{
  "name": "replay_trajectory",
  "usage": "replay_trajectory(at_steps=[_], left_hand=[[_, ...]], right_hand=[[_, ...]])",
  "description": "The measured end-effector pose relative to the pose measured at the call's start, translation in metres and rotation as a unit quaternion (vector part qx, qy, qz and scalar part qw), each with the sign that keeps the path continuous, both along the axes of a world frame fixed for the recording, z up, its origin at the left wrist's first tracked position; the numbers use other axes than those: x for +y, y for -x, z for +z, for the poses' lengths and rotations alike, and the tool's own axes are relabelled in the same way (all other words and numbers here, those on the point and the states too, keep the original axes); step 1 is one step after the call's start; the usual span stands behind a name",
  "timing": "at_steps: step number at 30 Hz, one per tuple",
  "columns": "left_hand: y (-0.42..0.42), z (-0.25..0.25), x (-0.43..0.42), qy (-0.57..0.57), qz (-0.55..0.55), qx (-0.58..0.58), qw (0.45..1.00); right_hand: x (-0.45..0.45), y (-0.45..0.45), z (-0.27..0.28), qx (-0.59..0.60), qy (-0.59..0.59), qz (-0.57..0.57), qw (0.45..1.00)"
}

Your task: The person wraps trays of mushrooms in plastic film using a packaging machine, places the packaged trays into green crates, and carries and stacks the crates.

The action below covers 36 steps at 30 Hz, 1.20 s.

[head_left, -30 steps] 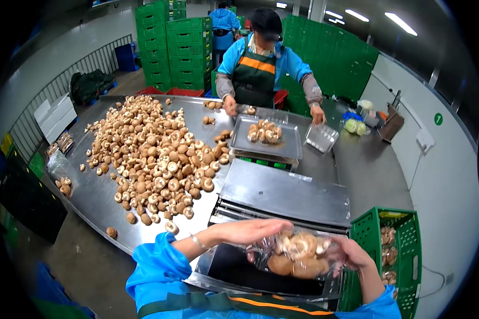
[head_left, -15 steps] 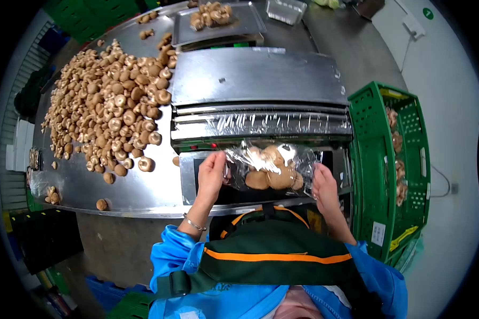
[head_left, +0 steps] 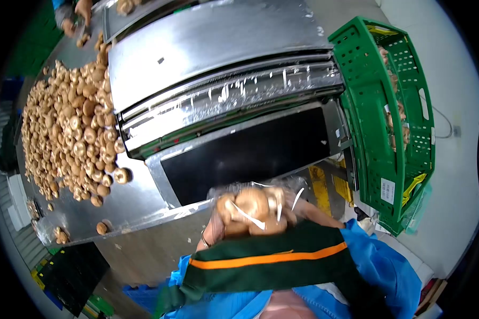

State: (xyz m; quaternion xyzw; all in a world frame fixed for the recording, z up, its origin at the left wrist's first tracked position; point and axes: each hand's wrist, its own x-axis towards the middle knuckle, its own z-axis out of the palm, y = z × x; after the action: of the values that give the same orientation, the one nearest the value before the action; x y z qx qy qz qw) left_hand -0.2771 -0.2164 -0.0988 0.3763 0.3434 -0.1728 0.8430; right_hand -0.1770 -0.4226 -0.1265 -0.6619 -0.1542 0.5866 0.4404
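A clear film-wrapped pack of brown mushrooms (head_left: 251, 208) is held up close to my body, in front of the dark green bag strap. On its left side my left hand (head_left: 214, 229) grips it, the fingers mostly hidden behind the pack. My right hand (head_left: 300, 209) holds the other end, partly covered by shiny film and blurred. Beyond the pack lies the black plate (head_left: 250, 151) of the wrapping machine (head_left: 218, 53), with a film-covered bar across its middle.
Loose mushrooms (head_left: 72, 127) are heaped on the metal table (head_left: 138, 183) at left. A green crate (head_left: 371, 127) with wrapped packs stands at right. At the top left, a co-worker's hand (head_left: 83, 10) is near a few mushrooms.
The pack has moved off the black plate toward my body in both hands. My view has turned and shifted, and a co-worker's hands have appeared at the top left.
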Motion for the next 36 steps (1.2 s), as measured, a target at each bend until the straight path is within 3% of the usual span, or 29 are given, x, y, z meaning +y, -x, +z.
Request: replay_trajectory(at_steps=[2, 3, 4, 5, 6, 8, 10, 12, 14, 16, 17, 18, 20, 22, 24, 26, 27, 30, 31, 34, 36], left_hand=[[-0.021, 0.030, 0.002, 0.083, 0.023, -0.057, 0.995], [-0.034, 0.047, 0.001, 0.113, 0.023, -0.085, 0.990], [-0.051, 0.061, -0.004, 0.142, 0.014, -0.115, 0.983], [-0.069, 0.077, -0.011, 0.162, 0.002, -0.137, 0.977], [-0.085, 0.090, -0.025, 0.171, -0.023, -0.156, 0.973], [-0.119, 0.114, -0.054, 0.159, -0.078, -0.187, 0.966], [-0.146, 0.130, -0.081, 0.058, -0.178, -0.274, 0.943], [-0.177, 0.142, -0.104, -0.104, -0.296, -0.507, 0.803], [-0.191, 0.148, -0.114, -0.106, -0.344, -0.513, 0.779], [-0.195, 0.135, -0.112, -0.182, -0.343, -0.487, 0.783], [-0.198, 0.124, -0.111, -0.229, -0.334, -0.460, 0.790], [-0.200, 0.111, -0.111, -0.231, -0.311, -0.417, 0.822], [-0.205, 0.102, -0.111, -0.201, -0.267, -0.338, 0.880], [-0.213, 0.108, -0.112, -0.242, -0.245, -0.319, 0.883], [-0.218, 0.109, -0.110, -0.282, -0.216, -0.288, 0.889], [-0.219, 0.107, -0.104, -0.295, -0.188, -0.250, 0.903], [-0.218, 0.102, -0.100, -0.303, -0.174, -0.242, 0.905], [-0.217, 0.105, -0.097, -0.297, -0.130, -0.196, 0.926], [-0.218, 0.107, -0.098, -0.304, -0.121, -0.193, 0.925], [-0.219, 0.112, -0.100, -0.318, -0.109, -0.184, 0.924], [-0.220, 0.112, -0.102, -0.325, -0.108, -0.186, 0.921]], right_hand=[[0.006, -0.013, 0.039, -0.173, -0.082, 0.120, 0.974], [-0.006, -0.010, 0.044, 0.025, -0.102, -0.049, 0.993], [-0.018, -0.007, 0.048, 0.204, -0.130, -0.235, 0.941], [-0.027, -0.011, 0.072, 0.168, -0.271, -0.260, 0.911], [-0.037, -0.017, 0.094, 0.138, -0.312, -0.280, 0.897], [-0.055, -0.032, 0.136, 0.021, -0.317, -0.354, 0.880], [-0.081, -0.059, 0.165, -0.107, -0.323, -0.472, 0.814], [-0.134, -0.095, 0.163, -0.248, -0.323, -0.566, 0.717], [-0.236, -0.141, 0.168, -0.146, -0.434, -0.570, 0.682], [-0.317, -0.162, 0.193, -0.118, -0.225, -0.771, 0.584], [-0.382, -0.163, 0.173, -0.279, 0.005, -0.775, 0.567], [-0.439, -0.162, 0.152, -0.417, 0.237, -0.715, 0.509], [-0.459, -0.168, 0.148, -0.480, 0.566, -0.488, 0.460], [-0.483, -0.185, 0.112, -0.391, 0.644, -0.481, 0.448], [-0.482, -0.194, 0.087, -0.368, 0.636, -0.521, 0.434], [-0.506, -0.203, 0.049, -0.356, 0.627, -0.522, 0.456], [-0.510, -0.203, 0.038, -0.321, 0.600, -0.598, 0.423], [-0.482, -0.198, 0.024, -0.592, 0.600, -0.476, 0.251], [-0.459, -0.193, 0.041, -0.613, 0.624, -0.397, 0.280], [-0.445, -0.178, 0.016, -0.632, 0.604, -0.354, 0.331], [-0.460, -0.177, -0.015, -0.617, 0.605, -0.406, 0.297]])
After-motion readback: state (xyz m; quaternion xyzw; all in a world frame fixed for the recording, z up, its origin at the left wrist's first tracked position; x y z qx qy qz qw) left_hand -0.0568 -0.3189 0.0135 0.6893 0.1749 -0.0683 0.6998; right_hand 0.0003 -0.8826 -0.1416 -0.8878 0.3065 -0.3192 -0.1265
